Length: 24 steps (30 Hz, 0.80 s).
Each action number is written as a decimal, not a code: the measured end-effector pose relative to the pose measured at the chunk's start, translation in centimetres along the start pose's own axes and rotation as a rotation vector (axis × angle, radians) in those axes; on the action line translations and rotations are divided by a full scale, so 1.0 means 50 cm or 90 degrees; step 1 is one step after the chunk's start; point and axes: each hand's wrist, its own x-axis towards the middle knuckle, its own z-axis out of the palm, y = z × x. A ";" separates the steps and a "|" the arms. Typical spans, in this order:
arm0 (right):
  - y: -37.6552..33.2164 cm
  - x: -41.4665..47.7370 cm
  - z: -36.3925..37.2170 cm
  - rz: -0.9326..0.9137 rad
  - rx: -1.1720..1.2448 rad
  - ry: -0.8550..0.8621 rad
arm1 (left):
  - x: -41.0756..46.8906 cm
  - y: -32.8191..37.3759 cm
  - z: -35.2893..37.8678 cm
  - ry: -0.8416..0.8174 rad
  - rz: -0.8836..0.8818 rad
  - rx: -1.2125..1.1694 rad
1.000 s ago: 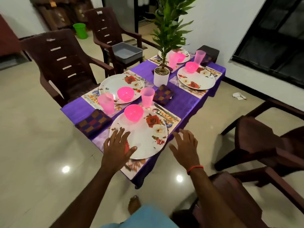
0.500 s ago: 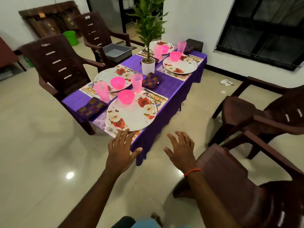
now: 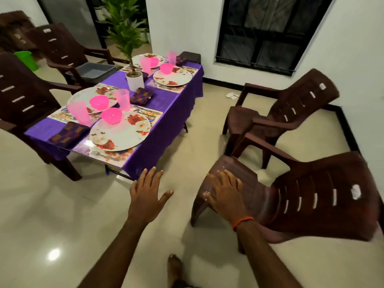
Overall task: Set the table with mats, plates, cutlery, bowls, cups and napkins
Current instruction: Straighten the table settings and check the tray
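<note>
Purple-clothed table (image 3: 166,104), four places seemingly fully laid.
Empty left hand (image 3: 148,196) spread; right hand (image 3: 225,194) flat over plastic chair (image 3: 311,194).

The purple-clothed desk (image 3: 166,121) fills the upper left, laid with plates (image 3: 120,133), pink bowls (image 3: 111,115), cups (image 3: 80,113) and napkins (image 3: 68,134). At lower centre the left hand (image 3: 146,194) spreads open above the floor. The right hand (image 3: 224,192) beside it rests flat on a brown chair (image 3: 311,194) seat.
</note>
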 end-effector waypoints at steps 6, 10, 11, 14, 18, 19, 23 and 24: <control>0.133 -0.148 -0.066 0.053 -0.010 0.018 | -0.080 0.153 0.021 -0.014 0.020 -0.020; 0.226 -0.195 -0.117 0.062 0.003 0.053 | -0.087 0.261 0.037 -0.007 0.051 -0.012; 0.255 -0.200 -0.135 0.064 0.007 0.065 | -0.085 0.297 0.044 -0.002 0.061 -0.009; 0.342 -0.211 -0.180 0.058 0.010 0.088 | -0.077 0.404 0.073 0.009 0.083 -0.003; 0.482 -0.237 -0.245 0.023 -0.027 0.121 | -0.060 0.575 0.129 0.006 0.092 0.007; 0.515 -0.244 -0.259 0.016 -0.038 0.132 | -0.052 0.617 0.144 0.006 0.101 0.010; 0.653 -0.258 -0.297 0.002 -0.055 0.138 | -0.029 0.787 0.203 -0.005 0.139 0.009; 0.682 -0.259 -0.303 0.007 -0.055 0.137 | -0.028 0.822 0.216 -0.014 0.149 0.010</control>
